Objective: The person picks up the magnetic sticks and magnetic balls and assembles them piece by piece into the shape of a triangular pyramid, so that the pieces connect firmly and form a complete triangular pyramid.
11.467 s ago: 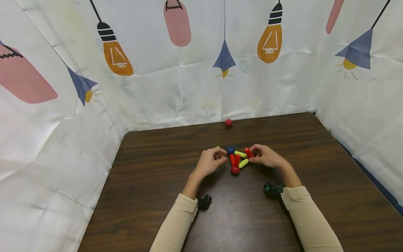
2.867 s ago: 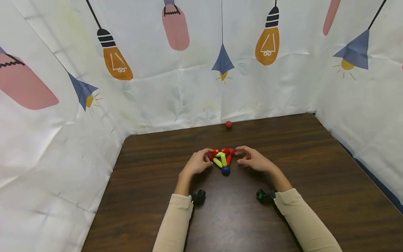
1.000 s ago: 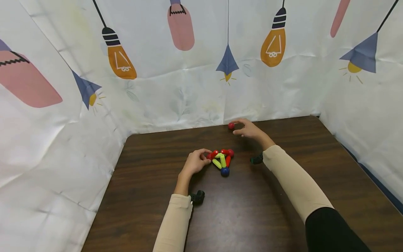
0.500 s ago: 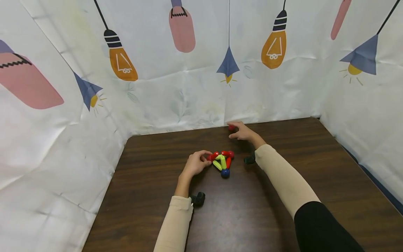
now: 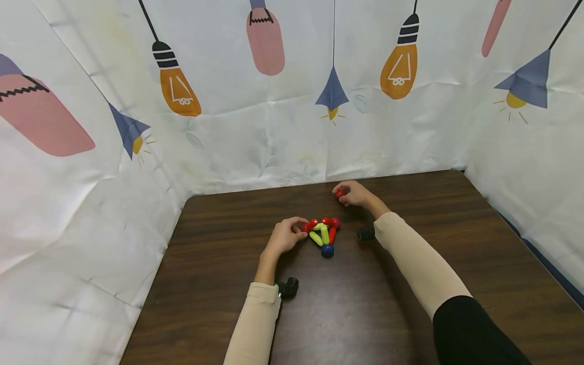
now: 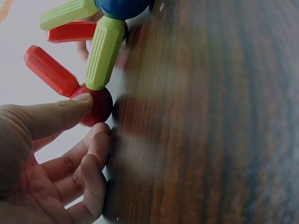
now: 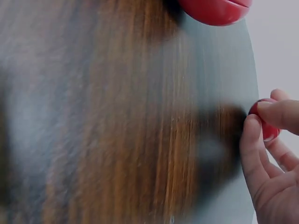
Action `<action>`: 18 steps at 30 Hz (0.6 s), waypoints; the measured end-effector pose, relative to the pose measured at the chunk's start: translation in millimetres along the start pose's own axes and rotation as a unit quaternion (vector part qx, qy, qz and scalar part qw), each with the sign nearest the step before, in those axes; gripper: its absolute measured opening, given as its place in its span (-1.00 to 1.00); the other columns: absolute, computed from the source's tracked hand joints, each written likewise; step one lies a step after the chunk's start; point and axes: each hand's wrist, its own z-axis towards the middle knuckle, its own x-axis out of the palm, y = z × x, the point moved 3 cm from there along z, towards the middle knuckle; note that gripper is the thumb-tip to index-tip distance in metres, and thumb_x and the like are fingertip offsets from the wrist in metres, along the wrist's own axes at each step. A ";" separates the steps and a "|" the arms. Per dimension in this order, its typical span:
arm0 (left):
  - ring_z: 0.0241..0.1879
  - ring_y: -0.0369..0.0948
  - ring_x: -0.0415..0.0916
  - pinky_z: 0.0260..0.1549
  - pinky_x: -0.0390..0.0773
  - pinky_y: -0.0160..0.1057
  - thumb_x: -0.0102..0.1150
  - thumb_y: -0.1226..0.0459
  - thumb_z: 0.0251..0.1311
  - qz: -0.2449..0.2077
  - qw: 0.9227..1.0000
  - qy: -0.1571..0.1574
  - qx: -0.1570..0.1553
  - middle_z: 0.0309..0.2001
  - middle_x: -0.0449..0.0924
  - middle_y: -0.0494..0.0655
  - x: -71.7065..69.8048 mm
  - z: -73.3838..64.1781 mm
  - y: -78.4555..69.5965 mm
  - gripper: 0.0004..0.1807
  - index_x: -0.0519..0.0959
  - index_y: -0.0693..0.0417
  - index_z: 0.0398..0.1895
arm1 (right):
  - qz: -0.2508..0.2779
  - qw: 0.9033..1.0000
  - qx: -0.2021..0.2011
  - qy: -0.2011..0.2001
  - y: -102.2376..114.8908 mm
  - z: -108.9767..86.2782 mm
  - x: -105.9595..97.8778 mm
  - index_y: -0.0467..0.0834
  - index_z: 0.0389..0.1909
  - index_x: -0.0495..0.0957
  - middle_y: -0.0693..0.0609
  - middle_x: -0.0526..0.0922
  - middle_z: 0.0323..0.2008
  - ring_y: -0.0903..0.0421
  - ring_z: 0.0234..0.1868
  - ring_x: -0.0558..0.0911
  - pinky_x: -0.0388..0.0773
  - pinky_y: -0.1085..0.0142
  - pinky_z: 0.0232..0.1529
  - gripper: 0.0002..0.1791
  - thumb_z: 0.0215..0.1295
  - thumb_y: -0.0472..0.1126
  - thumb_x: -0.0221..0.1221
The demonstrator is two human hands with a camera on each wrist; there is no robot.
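In the head view my left hand (image 5: 284,237) pinches the red ball (image 6: 99,106) at the left corner of a triangle of magnetic rods and balls. A blue ball (image 5: 327,251) forms the front corner, and another red ball (image 5: 336,223) the right one. Green rods (image 6: 103,53) and red rods (image 6: 50,71) join the balls; several tilt upward from the corners. Behind the triangle, my right hand (image 5: 357,194) grips a loose red ball (image 7: 271,131) between thumb and fingers, also seen in the right wrist view.
All of this is on a dark wood-grain table (image 5: 219,284). A white curtain (image 5: 292,137) printed with lamps hangs along the table's back edge and both sides. Dark wrist cameras (image 5: 288,287) sit below each hand.
Earlier, both hands were at the pieces, which lay in another arrangement. My right hand has since reached to the back, grasped the loose red ball and drawn it slightly forward. The left stays put.
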 end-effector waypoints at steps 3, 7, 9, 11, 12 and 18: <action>-0.46 -0.19 0.48 -0.43 0.42 -0.26 0.40 0.25 0.26 -0.001 1.000 0.000 -0.003 -0.37 0.66 -0.08 -0.3 0.3 -0.5 -0.65 0.68 -0.12 0.12 | 0.025 1.000 0.007 0.008 0.6 -6.0 0.0 -0.25 0.22 0.54 -0.22 0.49 0.12 0.03 -0.22 0.58 0.67 0.26 -0.22 -0.61 0.41 -0.45 0.12; -0.47 -0.19 0.48 -0.44 0.42 -0.26 0.39 0.24 0.27 -0.001 1.000 0.000 -0.003 -0.37 0.65 -0.07 -0.4 0.8 -1.6 -0.65 0.68 -0.12 0.12 | 0.046 0.999 -0.014 0.021 8.2 -14.8 -1.2 -0.26 0.28 0.50 -0.22 0.44 0.19 0.00 -0.16 0.58 0.72 0.19 -0.22 -0.59 0.45 -0.42 0.12; -0.47 -0.19 0.48 -0.44 0.42 -0.26 0.39 0.23 0.27 0.001 1.000 0.001 -0.003 -0.38 0.65 -0.08 -0.1 1.4 -1.5 -0.65 0.68 -0.12 0.12 | 0.051 0.998 -0.035 0.025 15.4 -19.2 -2.1 -0.26 0.30 0.49 -0.22 0.43 0.22 -0.03 -0.14 0.60 0.73 0.14 -0.24 -0.58 0.46 -0.40 0.14; -0.47 -0.19 0.48 -0.43 0.42 -0.26 0.39 0.23 0.27 0.003 1.000 0.001 -0.005 -0.38 0.65 -0.08 0.1 1.5 -1.4 -0.65 0.68 -0.12 0.12 | 0.058 0.996 -0.055 0.028 23.9 -24.4 -2.8 -0.24 0.29 0.50 -0.21 0.43 0.24 -0.07 -0.12 0.62 0.73 0.09 -0.26 -0.59 0.46 -0.37 0.15; -0.46 -0.19 0.48 -0.43 0.42 -0.26 0.39 0.24 0.27 0.003 1.000 0.000 -0.005 -0.38 0.65 -0.07 0.1 1.5 -1.5 -0.65 0.68 -0.12 0.12 | 0.062 0.996 -0.064 0.031 28.6 -27.3 -2.9 -0.22 0.28 0.51 -0.21 0.43 0.25 -0.11 -0.09 0.63 0.73 0.05 -0.26 -0.60 0.46 -0.36 0.16; -0.45 -0.18 0.50 -0.41 0.43 -0.26 0.39 0.25 0.27 0.003 1.000 -0.001 -0.010 -0.37 0.65 -0.06 -0.3 0.7 -1.8 -0.66 0.69 -0.12 0.11 | 0.078 0.991 -0.103 0.045 58.7 -48.4 -2.5 -0.05 0.23 0.56 -0.13 0.39 0.33 -0.34 0.03 0.63 0.67 -0.22 -0.23 -0.64 0.46 -0.27 0.21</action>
